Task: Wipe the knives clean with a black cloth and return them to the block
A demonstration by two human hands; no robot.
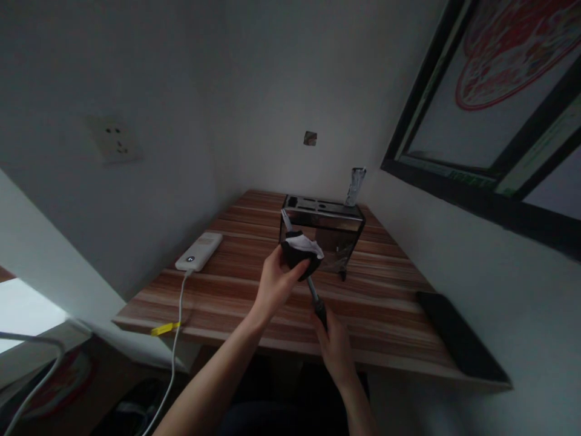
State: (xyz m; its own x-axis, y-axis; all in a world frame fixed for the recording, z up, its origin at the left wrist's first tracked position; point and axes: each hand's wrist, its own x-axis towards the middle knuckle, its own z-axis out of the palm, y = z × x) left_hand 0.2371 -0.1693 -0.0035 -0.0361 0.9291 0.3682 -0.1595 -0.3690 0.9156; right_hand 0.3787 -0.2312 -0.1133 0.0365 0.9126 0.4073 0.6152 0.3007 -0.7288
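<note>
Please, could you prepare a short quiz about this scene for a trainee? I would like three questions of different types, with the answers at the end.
1. Which grip holds the black handle of the tool?
2. True or false: the white device lies to the left of the rack.
3. Fill in the missing word: the left grip holds a black-and-white ____ against the tool.

Key:
1. The right grip.
2. True.
3. Cloth.
</note>
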